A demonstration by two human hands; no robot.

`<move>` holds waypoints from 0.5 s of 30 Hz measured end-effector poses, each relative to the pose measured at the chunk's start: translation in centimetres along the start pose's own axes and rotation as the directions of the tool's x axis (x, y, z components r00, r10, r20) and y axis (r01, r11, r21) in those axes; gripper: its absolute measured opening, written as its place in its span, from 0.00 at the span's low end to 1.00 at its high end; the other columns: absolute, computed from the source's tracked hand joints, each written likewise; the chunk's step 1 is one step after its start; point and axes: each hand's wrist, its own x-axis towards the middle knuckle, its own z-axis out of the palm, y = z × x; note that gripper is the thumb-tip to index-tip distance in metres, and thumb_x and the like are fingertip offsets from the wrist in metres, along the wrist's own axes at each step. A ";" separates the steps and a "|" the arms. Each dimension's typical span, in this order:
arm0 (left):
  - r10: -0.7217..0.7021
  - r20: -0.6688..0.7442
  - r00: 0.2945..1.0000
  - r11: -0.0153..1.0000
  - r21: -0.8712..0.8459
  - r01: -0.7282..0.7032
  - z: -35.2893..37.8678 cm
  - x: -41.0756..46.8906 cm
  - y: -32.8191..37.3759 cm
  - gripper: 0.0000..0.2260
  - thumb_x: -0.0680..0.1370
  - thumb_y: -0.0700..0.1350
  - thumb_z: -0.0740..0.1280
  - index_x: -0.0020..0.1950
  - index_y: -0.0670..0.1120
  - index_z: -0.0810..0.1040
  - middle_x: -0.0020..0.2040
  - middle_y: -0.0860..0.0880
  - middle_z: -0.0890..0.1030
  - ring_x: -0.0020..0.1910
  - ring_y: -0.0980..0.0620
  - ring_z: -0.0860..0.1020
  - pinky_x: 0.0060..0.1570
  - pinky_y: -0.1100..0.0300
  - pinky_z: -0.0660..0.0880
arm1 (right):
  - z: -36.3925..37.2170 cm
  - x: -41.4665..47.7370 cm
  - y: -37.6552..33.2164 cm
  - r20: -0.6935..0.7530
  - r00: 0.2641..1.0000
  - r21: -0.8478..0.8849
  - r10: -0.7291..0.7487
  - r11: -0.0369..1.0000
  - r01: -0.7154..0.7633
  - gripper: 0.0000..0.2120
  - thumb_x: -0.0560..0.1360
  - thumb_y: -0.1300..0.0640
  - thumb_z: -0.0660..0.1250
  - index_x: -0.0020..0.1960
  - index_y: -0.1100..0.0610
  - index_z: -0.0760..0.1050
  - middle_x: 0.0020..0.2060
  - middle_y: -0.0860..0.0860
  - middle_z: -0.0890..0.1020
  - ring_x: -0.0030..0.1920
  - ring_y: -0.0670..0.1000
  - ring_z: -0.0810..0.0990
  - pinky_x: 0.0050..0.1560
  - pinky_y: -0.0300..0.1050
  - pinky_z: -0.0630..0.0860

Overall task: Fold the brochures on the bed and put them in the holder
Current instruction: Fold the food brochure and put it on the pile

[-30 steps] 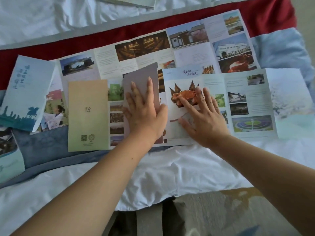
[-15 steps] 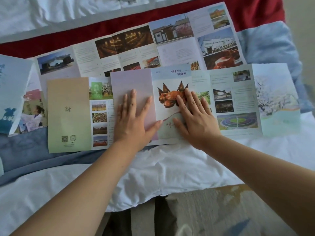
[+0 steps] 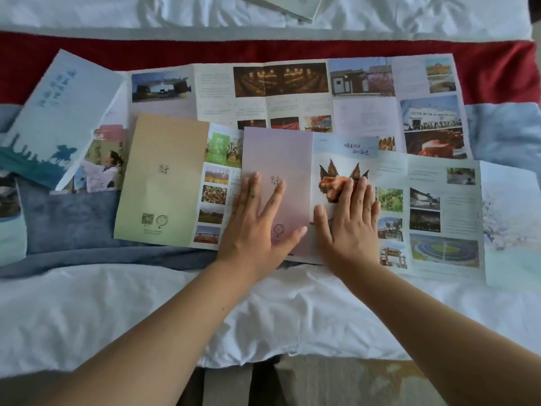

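Observation:
A long unfolded brochure (image 3: 433, 218) lies across the bed in front of me, with photo panels to the right. Its pink-lilac panel (image 3: 278, 159) lies flat at the left end, and my left hand (image 3: 257, 227) presses on it with fingers spread straight. My right hand (image 3: 349, 227) lies flat on the neighbouring panel with the orange animal picture (image 3: 330, 183). A second long brochure (image 3: 292, 92) lies unfolded behind. A beige-green brochure (image 3: 161, 183) lies to the left, partly under the pink panel. A folded blue-and-white brochure (image 3: 58, 118) rests at the far left.
The bed has white sheets (image 3: 146, 312), a red runner (image 3: 87, 54) and a blue-grey blanket (image 3: 67, 227). A pale booklet-like object (image 3: 287, 4) lies at the top edge. More brochure pages (image 3: 8, 218) show at the left border. The bed's near edge and floor lie below.
The pink panel, half-raised a second ago, now lies pressed flat. My left hand has slid down it and my right hand stays on the animal panel. The view shifted.

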 end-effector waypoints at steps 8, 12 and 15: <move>-0.050 -0.032 0.998 0.998 0.033 0.051 -0.5 0.3 0.6 0.42 0.77 0.74 0.50 0.83 0.57 0.37 0.82 0.41 0.32 0.82 0.41 0.35 0.79 0.49 0.38 | -1.0 1.0 -1.0 -0.008 0.998 0.025 -0.061 0.998 0.061 0.40 0.80 0.31 0.36 0.84 0.53 0.40 0.83 0.54 0.39 0.82 0.52 0.35 0.80 0.51 0.33; -0.020 -0.047 0.999 0.989 -0.147 0.013 -1.4 0.6 0.6 0.43 0.76 0.75 0.49 0.83 0.57 0.37 0.83 0.40 0.37 0.82 0.41 0.37 0.81 0.46 0.39 | -1.0 1.5 -2.7 -0.018 0.990 0.189 -0.137 0.972 0.138 0.41 0.78 0.30 0.30 0.85 0.50 0.43 0.84 0.50 0.41 0.82 0.49 0.36 0.81 0.51 0.33; -0.024 -0.052 0.998 0.976 -0.217 0.012 -2.8 0.6 0.4 0.37 0.77 0.74 0.47 0.83 0.63 0.41 0.84 0.39 0.48 0.83 0.39 0.44 0.80 0.39 0.43 | -1.2 1.2 -4.6 -0.015 0.979 0.268 -0.205 0.942 0.202 0.37 0.80 0.34 0.32 0.85 0.49 0.43 0.84 0.49 0.41 0.82 0.47 0.35 0.81 0.51 0.35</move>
